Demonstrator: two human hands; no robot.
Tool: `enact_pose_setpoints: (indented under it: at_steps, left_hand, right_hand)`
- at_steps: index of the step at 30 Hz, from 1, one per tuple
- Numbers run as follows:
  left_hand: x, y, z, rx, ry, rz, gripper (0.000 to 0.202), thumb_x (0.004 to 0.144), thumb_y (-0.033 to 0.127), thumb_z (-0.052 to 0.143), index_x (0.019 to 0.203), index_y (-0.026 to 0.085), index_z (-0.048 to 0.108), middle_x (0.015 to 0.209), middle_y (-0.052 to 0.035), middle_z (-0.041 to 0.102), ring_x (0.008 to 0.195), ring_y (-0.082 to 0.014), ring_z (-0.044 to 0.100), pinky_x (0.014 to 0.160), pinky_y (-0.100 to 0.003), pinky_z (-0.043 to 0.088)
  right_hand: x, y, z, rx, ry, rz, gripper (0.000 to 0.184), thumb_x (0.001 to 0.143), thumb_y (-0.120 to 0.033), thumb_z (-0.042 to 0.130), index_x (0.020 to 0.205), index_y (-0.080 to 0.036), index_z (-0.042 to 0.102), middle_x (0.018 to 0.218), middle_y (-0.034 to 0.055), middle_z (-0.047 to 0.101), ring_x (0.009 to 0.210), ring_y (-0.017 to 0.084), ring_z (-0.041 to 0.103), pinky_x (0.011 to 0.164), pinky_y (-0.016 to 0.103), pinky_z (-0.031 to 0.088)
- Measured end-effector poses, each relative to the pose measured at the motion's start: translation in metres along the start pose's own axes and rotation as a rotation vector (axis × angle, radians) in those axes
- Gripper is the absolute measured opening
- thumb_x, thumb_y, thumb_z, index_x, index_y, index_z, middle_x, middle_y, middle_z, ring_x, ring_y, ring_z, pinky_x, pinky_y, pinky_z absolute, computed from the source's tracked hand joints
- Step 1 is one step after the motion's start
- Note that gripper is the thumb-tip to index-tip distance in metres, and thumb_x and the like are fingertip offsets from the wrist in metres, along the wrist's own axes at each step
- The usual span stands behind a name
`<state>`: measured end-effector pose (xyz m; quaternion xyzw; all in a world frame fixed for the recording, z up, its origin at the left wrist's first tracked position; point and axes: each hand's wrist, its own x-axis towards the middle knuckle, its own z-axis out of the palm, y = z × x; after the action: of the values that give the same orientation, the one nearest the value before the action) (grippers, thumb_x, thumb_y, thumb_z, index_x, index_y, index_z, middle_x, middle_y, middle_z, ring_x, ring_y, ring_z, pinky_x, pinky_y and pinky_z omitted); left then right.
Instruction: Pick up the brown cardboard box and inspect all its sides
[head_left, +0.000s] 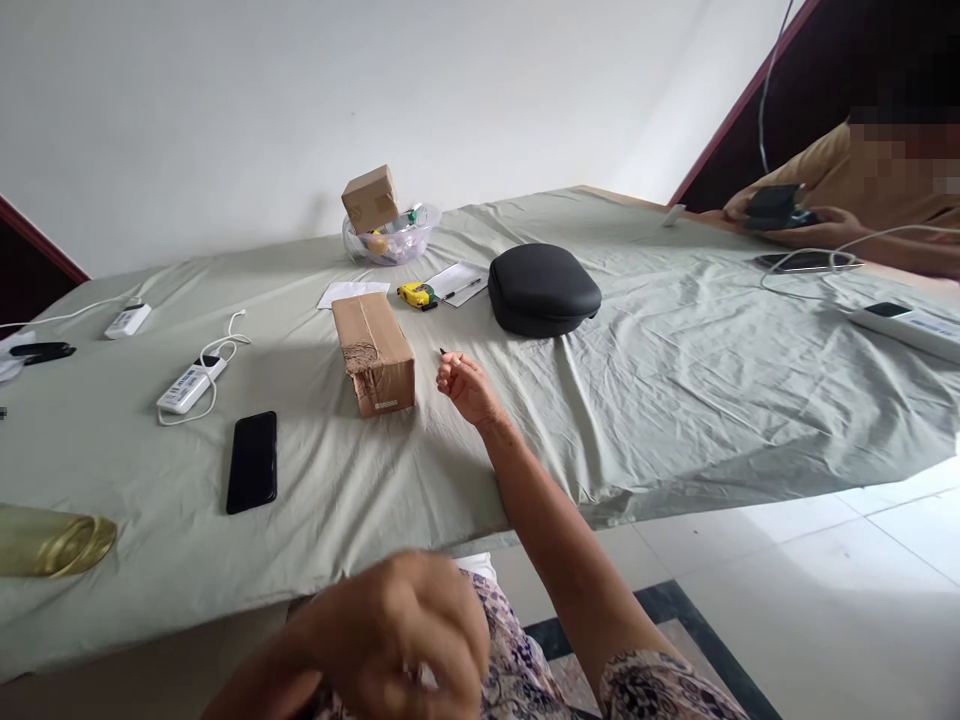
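My right hand [469,388] is closed in a pinch just right of a brown cardboard box [382,350], apart from it. A small dark tip, which looks like that of a pen [442,351], sticks out from its fingertips; the rest is hidden. My left hand [409,630] is close to the camera, over my lap and below the table edge. It is blurred, its fingers curled in; what they hold, if anything, I cannot make out. Black scribbled lines mark the box's near top corner.
Behind the box are a tape measure [417,295], white paper [459,283] and a basin [412,240] bearing another box. A black case [541,290] lies right; a phone [253,462], power strip [192,384] and bottle [56,540] left. A person sits far right, holding a dark device [776,207].
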<state>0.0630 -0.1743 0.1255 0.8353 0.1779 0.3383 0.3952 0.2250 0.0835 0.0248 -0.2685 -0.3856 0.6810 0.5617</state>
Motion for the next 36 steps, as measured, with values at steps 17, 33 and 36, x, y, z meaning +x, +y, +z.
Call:
enact_pose_setpoints:
  at_steps: [17,33,36]
  left_hand:
    - [0.115,-0.146,-0.082,1.253,0.534,-0.678,0.05,0.096,0.05,0.061,0.142,0.032,0.064,0.162,-0.0188,0.047,0.155,-0.0486,0.029,0.115,-0.083,0.017]
    - [0.003,-0.189,-0.099,0.462,1.246,-0.431,0.055,0.098,0.066,0.046,0.122,0.02,0.063,0.127,-0.0134,0.07,0.119,-0.0247,0.066,0.104,-0.036,0.051]
    - [0.0,-0.192,-0.084,0.447,1.219,-0.407,0.055,0.096,0.066,0.051,0.126,0.021,0.06,0.129,-0.013,0.067,0.12,-0.0251,0.064,0.1,-0.036,0.052]
  right_hand:
    - [0.0,0.042,-0.003,-0.841,-0.27,-0.266,0.063,0.089,-0.057,0.068,0.145,-0.03,0.055,0.158,0.0125,0.049,0.145,0.032,0.045,0.118,0.056,0.043]
    - [-0.015,0.038,0.015,-0.876,-0.167,-0.353,0.078,0.087,-0.075,0.06,0.148,-0.028,0.049,0.143,0.0157,0.06,0.112,0.029,0.068,0.094,0.048,0.06]
    - [-0.02,0.039,0.02,-0.954,-0.084,-0.453,0.079,0.084,-0.077,0.062,0.142,-0.026,0.05,0.139,0.0158,0.061,0.12,0.032,0.064,0.104,0.053,0.054]
